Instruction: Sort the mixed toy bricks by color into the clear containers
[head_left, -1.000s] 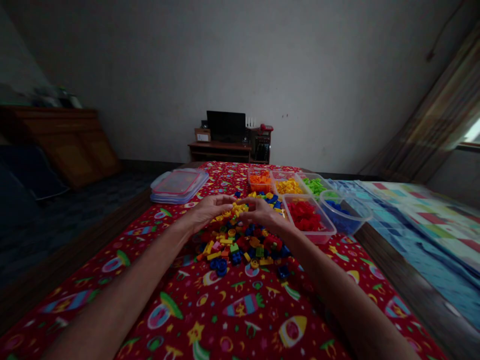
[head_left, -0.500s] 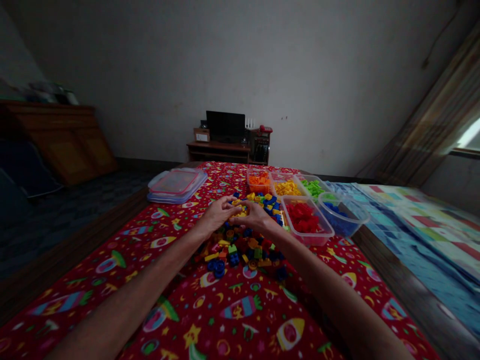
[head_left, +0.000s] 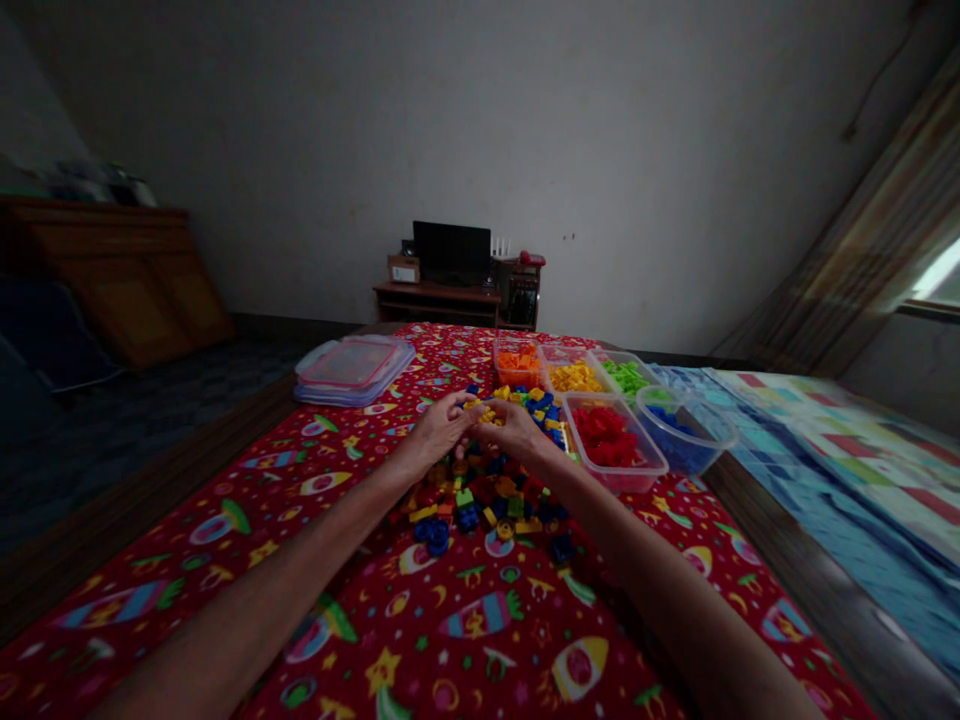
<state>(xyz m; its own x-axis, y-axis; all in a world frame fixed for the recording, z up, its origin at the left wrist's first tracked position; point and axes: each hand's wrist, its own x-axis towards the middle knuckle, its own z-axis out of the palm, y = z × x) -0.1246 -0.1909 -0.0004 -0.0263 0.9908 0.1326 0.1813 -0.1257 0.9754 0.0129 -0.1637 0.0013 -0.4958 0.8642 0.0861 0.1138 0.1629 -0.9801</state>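
Over a pile of mixed toy building blocks (head_left: pixel 480 500), my two hands come together. My left hand (head_left: pixel 437 430) is curled around some yellow building blocks (head_left: pixel 487 412), which show between the hands. Close against it is my right hand (head_left: pixel 516 432), its fingers bent in and closed on the yellow pieces too; how many each hand holds is hidden. Loose blocks in blue, yellow, red, orange and green lie beneath and behind both hands.
To the right stand clear containers of sorted blocks: orange (head_left: pixel 519 362), yellow (head_left: pixel 576 377), green (head_left: pixel 624 376), red (head_left: pixel 609 437) and a round blue one (head_left: pixel 679 425). Stacked lids (head_left: pixel 356 368) lie at the left. A red patterned cloth (head_left: pixel 300 560) covers the table.
My right fingers have shifted slightly toward my left hand, and the two hands are now closer together. The containers and lids have stayed in place.
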